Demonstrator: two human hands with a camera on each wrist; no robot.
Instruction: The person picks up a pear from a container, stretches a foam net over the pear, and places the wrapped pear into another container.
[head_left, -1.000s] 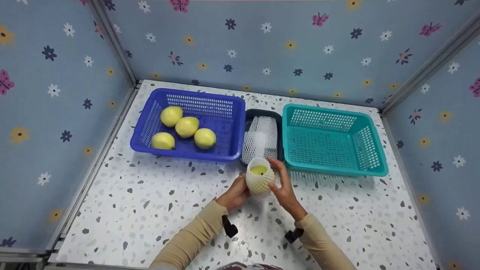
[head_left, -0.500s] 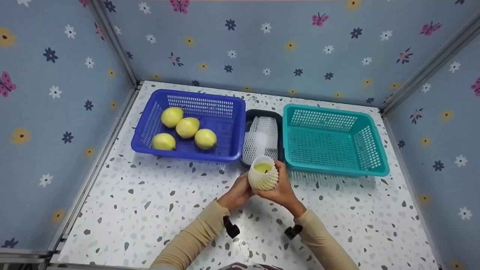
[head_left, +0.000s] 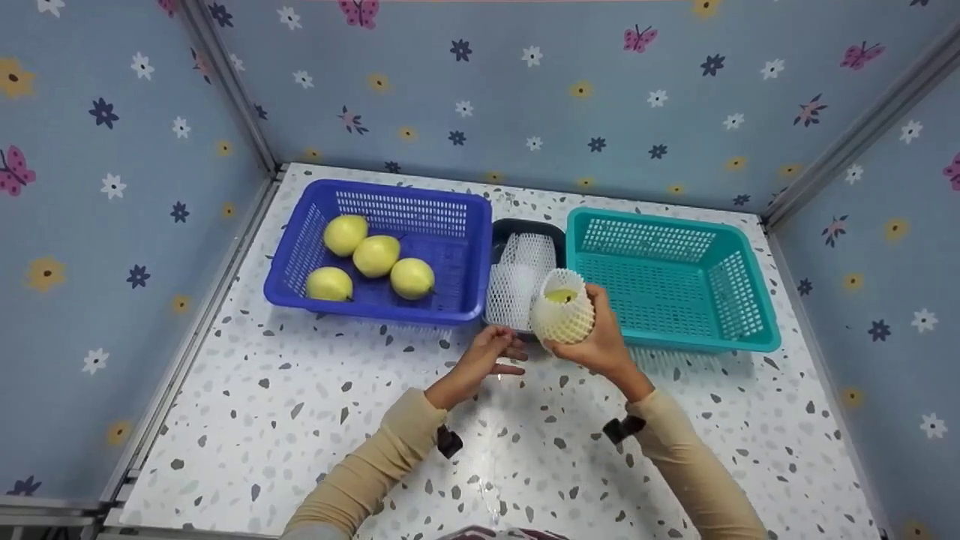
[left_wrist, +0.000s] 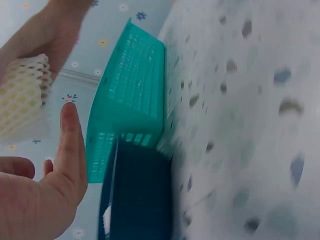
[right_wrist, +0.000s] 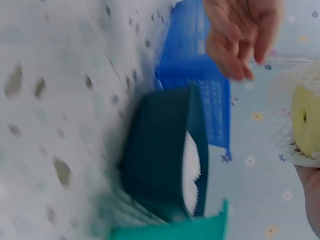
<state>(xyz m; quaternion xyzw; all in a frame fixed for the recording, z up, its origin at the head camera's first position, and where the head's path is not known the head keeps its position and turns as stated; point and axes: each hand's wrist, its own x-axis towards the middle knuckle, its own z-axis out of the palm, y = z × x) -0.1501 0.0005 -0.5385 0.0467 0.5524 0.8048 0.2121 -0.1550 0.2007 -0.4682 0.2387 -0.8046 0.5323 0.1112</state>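
"Where was the sleeved fruit [head_left: 564,321]?"

"In the right hand [head_left: 606,346], raised above the front end of the dark tray [head_left: 529,223], its foam net gathered round it and the yellow top showing through the upper end."

"And what had just changed?"

"Half a second earlier both hands were at it. Now the left hand [head_left: 474,366] had come away, its fingers apart and holding nothing, while the right one, fingers and thumb curled round the net, had carried it toward the teal basket [head_left: 701,343]. To me that meant the sleeving was finished for this one."

"Anything farther out?"

"Flat net sleeves [head_left: 511,291] lay in the tray, and four bare fruits [head_left: 376,256] sat in the blue basket [head_left: 375,313]."

"What couldn't you make out?"

"The fruit's underside, covered by net and hand. Both wrist views cut the bundle off at the edge, and the left one showed only a scrap of white inside the tray. I couldn't tell how many sleeves were stacked there."
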